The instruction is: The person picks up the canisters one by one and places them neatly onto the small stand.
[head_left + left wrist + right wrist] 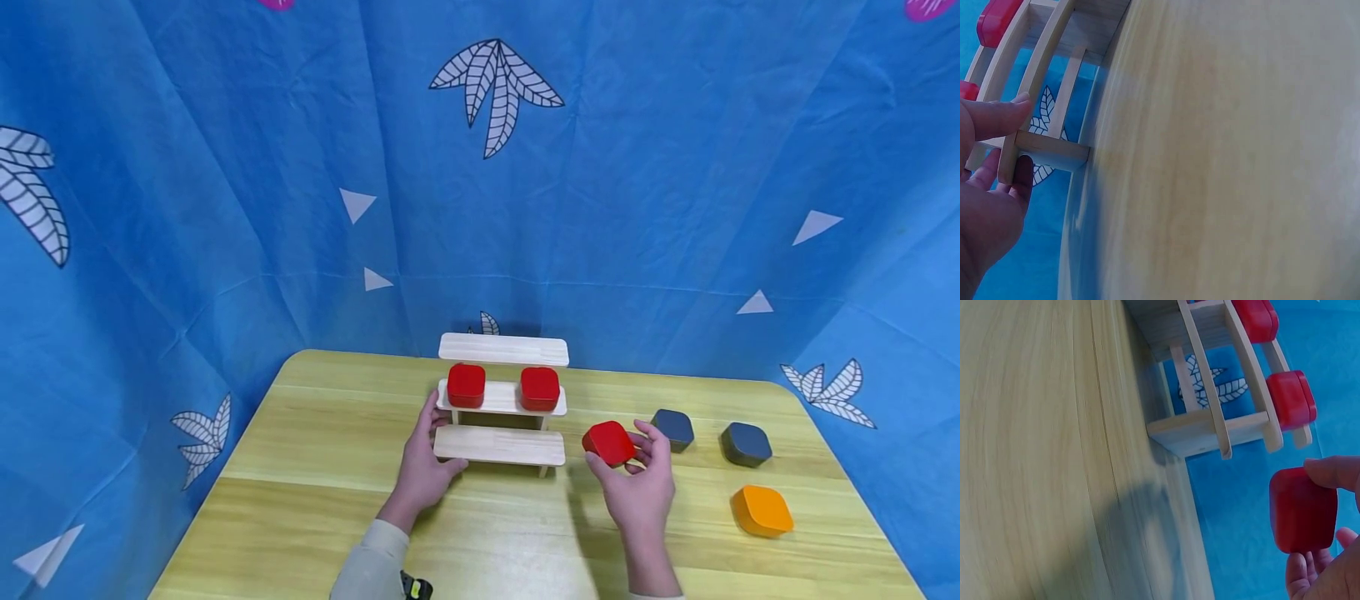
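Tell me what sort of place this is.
Probably a staged work corner, perhaps for recording or testing: a patterned blue cloth hangs round the back and sides of a wood-grained table, on which a small three-tier rack stands.

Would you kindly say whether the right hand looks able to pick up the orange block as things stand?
Probably not: the right hand already holds a red block, though only tabletop shows between that hand and the orange block.

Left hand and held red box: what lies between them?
In the head view, the lowest wooden shelf lies there, then a strip of bare table.
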Available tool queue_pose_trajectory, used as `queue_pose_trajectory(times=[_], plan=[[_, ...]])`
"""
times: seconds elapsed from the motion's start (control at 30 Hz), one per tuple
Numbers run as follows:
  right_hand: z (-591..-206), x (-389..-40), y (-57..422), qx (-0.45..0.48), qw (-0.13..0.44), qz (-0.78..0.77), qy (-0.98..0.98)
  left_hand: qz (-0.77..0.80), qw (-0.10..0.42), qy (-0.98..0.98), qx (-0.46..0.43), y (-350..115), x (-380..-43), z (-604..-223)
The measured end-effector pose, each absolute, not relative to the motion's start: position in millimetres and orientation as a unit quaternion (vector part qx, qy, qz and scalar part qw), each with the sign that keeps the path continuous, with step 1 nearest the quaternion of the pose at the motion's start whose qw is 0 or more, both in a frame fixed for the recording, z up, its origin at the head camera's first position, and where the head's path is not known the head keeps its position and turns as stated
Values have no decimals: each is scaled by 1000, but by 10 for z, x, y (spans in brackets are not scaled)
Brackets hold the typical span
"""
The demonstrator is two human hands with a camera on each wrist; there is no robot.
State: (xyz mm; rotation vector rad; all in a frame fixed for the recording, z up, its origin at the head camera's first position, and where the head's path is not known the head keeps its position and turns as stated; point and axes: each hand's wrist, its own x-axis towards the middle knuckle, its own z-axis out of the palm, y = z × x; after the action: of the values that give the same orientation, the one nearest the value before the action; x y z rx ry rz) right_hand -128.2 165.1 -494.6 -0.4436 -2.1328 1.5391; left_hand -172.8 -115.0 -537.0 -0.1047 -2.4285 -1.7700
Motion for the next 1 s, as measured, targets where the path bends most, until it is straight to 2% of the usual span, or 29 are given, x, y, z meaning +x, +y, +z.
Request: queue_pose_trajectory(times=[0.47,1.0], plan=[[-4948,-1281,1445,-145,218,568,-780,-591,74,-802,-48,-1161,-1722,-5370],[-4990,-1290,1126,-132,225,589,-765,-601,69,-795,-49,-1163,-1708,-5336]])
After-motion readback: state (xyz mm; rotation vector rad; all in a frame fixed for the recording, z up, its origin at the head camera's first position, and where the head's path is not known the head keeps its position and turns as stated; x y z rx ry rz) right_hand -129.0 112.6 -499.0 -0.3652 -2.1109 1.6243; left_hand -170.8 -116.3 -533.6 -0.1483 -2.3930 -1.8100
